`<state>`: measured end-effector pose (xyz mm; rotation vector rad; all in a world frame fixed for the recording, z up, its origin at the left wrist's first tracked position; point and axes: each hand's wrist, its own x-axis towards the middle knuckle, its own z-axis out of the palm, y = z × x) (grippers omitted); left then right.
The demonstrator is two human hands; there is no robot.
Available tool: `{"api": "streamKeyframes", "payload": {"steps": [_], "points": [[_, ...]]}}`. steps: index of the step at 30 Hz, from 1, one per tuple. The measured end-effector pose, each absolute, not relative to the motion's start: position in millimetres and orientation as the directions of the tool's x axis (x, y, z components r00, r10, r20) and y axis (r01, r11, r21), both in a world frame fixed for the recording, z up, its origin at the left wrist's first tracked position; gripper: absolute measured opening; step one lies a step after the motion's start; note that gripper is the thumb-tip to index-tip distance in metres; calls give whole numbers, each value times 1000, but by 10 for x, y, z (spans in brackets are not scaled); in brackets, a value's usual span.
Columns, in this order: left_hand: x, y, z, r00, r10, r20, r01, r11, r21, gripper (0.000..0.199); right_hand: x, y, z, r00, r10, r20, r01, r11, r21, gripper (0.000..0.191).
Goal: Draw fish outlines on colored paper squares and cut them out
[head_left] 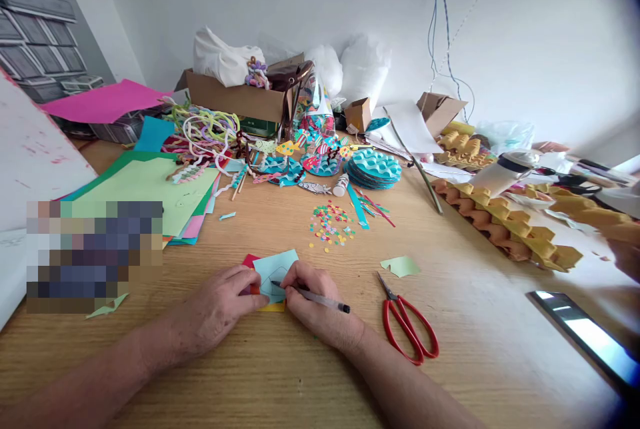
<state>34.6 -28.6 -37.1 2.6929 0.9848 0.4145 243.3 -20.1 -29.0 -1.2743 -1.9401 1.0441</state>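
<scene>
My right hand [320, 302] is closed round a pen [323, 300] with a clear barrel and dark end. Its tip rests on a light blue piece of paper [273, 264], where a dark outline with a pointed top is drawn. Red and yellow paper [277, 308] shows from beneath the blue piece. At the left edge of this small stack, my left hand [215, 312] grips it, thumb on top and fingers curled. To the right of my right hand lie red-handled scissors [407, 322], blades slightly apart, below a light green paper scrap [401, 266].
Confetti dots [331, 222] lie beyond the hands, near stacked blue scalloped discs [374, 168]. Coloured sheets [145, 182] and pipe cleaners [207, 129] are at left. Egg cartons [505, 222], a white bottle [505, 172] and a phone [585, 332] are at right.
</scene>
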Motion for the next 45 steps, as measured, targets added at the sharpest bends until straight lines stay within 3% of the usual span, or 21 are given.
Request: {"api": "streamKeyframes", "payload": {"steps": [16, 36, 45], "points": [[338, -286, -362, 751, 647, 136, 587, -747, 313, 28, 2449, -218, -215, -372, 927, -48, 446, 133, -885, 18], [355, -286, -330, 755, 648, 97, 609, -749, 263, 29, 2434, -167, -345, -340, 938, 74, 468, 237, -851, 14], [341, -280, -352, 755, 623, 205, 570, -777, 267, 29, 2434, -180, -339, -369, 927, 73, 452, 248, -857, 15]]}}
